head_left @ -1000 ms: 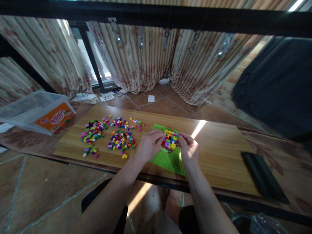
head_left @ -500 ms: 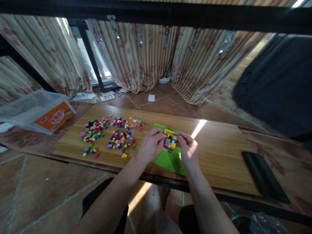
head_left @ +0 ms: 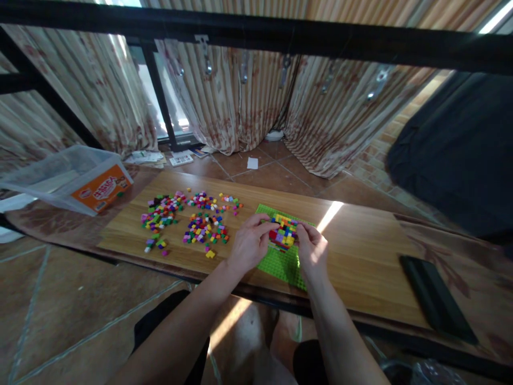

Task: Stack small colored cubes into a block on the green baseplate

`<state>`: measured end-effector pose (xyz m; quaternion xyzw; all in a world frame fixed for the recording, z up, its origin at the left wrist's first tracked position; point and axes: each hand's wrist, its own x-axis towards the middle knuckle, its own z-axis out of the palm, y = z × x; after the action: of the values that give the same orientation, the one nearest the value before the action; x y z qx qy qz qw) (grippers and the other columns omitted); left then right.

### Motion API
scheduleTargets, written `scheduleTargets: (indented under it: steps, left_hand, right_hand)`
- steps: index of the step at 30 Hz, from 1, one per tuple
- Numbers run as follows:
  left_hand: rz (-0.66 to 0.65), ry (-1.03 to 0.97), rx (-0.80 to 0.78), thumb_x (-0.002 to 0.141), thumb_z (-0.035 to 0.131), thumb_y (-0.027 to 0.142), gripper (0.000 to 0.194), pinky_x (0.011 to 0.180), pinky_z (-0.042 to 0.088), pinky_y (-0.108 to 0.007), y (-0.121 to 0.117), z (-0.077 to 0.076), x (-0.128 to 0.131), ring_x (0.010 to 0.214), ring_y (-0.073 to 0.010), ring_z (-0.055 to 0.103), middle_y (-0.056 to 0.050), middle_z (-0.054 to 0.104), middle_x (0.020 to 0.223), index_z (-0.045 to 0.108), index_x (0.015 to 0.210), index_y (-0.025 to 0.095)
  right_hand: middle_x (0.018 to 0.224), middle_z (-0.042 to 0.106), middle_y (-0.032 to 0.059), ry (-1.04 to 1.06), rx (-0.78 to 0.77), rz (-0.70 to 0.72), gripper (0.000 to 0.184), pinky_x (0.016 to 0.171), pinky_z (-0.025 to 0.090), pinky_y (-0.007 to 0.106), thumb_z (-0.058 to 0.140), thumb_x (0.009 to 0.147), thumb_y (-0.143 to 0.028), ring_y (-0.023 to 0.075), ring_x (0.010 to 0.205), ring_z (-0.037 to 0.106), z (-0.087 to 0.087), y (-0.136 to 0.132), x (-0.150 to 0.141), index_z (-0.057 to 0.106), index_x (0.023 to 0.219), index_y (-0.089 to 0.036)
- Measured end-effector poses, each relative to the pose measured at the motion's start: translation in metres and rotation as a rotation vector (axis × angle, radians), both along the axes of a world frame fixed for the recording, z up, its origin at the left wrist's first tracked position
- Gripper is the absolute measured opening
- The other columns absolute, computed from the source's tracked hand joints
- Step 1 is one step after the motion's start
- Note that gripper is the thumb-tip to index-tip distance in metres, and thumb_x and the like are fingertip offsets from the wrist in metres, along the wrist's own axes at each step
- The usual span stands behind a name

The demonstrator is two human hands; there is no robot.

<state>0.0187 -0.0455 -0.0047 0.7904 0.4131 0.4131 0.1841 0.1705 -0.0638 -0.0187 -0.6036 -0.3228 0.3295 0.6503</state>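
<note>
A green studded baseplate [head_left: 282,267] lies on the wooden board. On its far part stands a block-shaped build of toy bricks [head_left: 286,232] in yellow, red, purple, blue and green. My left hand [head_left: 250,240] is at the build's left side, thumb and bent fingers closed against it. From the right, my right hand [head_left: 312,248] closes its thumb and fingertips on the opposite side. A red patch of brick shows just under the left fingertips. Whether a loose small brick is pinched in either hand is hidden.
Loose toy bricks [head_left: 204,229] lie in several heaps left of the baseplate. A clear plastic box [head_left: 66,179] with an orange label stands at far left. A dark flat case [head_left: 436,299] lies at the right end. A black bar [head_left: 256,27] crosses overhead.
The view has shifted slightly, so the whole scene sits a little further right. My left fingers have shifted on the build, and a red brick at its left now shows.
</note>
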Motion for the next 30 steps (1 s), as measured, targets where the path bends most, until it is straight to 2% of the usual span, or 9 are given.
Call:
scheduleTargets:
  steps: [4,9,15,18,22,30]
  left_hand:
    - [-0.017,-0.124,-0.005,0.087,0.045,0.006,0.034,0.092,0.051,-0.03,0.002,0.006,-0.004,0.104,-0.0153,0.061,-0.008,0.061,0.114,0.069,0.106,0.02]
    - [0.166,-0.113,-0.001,0.085,0.049,0.007,0.027,0.091,0.05,-0.031,0.019,0.012,-0.031,0.097,-0.0162,0.062,-0.008,0.068,0.101,0.07,0.098,0.017]
    - [0.347,0.07,-0.251,0.08,0.05,0.007,0.025,0.08,0.052,-0.03,0.038,0.01,-0.083,0.082,-0.0171,0.066,-0.006,0.073,0.089,0.073,0.088,0.016]
    - [0.296,0.214,-0.351,0.076,0.055,0.009,0.022,0.076,0.052,-0.029,0.035,0.012,-0.099,0.075,-0.0169,0.065,-0.005,0.073,0.082,0.074,0.084,0.016]
    - [0.166,0.337,-0.307,0.071,0.057,0.008,0.02,0.083,0.05,-0.029,0.027,0.013,-0.107,0.083,-0.0169,0.065,-0.004,0.072,0.087,0.074,0.075,0.019]
    - [0.189,0.414,-0.218,0.067,0.054,0.003,0.03,0.093,0.048,-0.034,0.024,0.003,-0.113,0.096,-0.0205,0.063,-0.005,0.071,0.099,0.074,0.08,0.021]
  right_hand:
    - [0.079,0.07,0.006,0.015,-0.006,0.016,0.041,0.062,0.05,0.031,0.069,0.07,-0.049,0.0177,0.069,0.063,0.001,-0.002,0.001,0.069,0.09,-0.013]
    - [0.077,0.069,0.0047,0.046,0.01,0.009,0.038,0.06,0.05,0.029,0.071,0.069,-0.047,0.0162,0.066,0.062,-0.001,-0.001,0.003,0.07,0.088,-0.014]
    - [0.074,0.07,0.0043,0.031,0.018,-0.008,0.036,0.058,0.05,0.029,0.073,0.067,-0.045,0.0156,0.063,0.062,-0.006,0.003,0.008,0.071,0.086,-0.014]
    - [0.073,0.07,0.0045,0.012,0.017,-0.001,0.036,0.058,0.051,0.03,0.073,0.067,-0.042,0.0161,0.062,0.063,-0.008,0.003,0.009,0.071,0.088,-0.013]
    - [0.074,0.07,0.0051,-0.038,0.025,0.007,0.035,0.058,0.051,0.03,0.072,0.068,-0.042,0.0164,0.063,0.064,-0.008,0.002,0.009,0.071,0.09,-0.014]
    - [0.075,0.071,0.0047,-0.018,0.009,-0.027,0.034,0.053,0.052,0.027,0.074,0.064,-0.04,0.0148,0.06,0.063,-0.011,0.005,0.01,0.072,0.086,-0.014]
